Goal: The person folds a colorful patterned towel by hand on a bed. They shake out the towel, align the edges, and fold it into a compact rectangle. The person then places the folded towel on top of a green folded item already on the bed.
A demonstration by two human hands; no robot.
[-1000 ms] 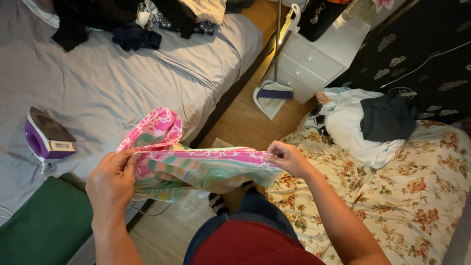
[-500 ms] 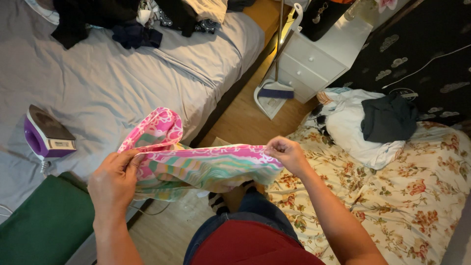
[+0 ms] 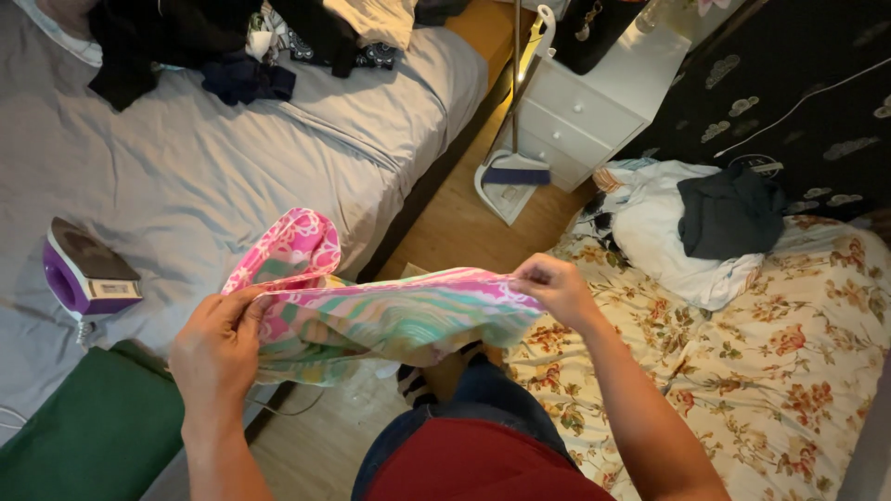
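A pink, green and white patterned garment (image 3: 390,311) is stretched between both my hands at chest height. My left hand (image 3: 218,348) grips its left end, where a pink loop of fabric rises above my fingers. My right hand (image 3: 554,286) pinches the garment's upper right edge. The lower part of the cloth sags toward my lap. A purple and white iron (image 3: 85,271) stands on the grey bed (image 3: 232,176) just left of my left hand.
A green cloth (image 3: 88,436) covers a surface at lower left. Dark clothes (image 3: 204,46) are heaped at the bed's far end. A floral sheet (image 3: 780,371) with a white and dark laundry pile (image 3: 705,227) lies right. A dustpan and brush (image 3: 509,181) lean by a white drawer unit (image 3: 594,102).
The garment stays stretched between my hands. My left hand has shifted slightly along the fabric's edge; otherwise little has moved.
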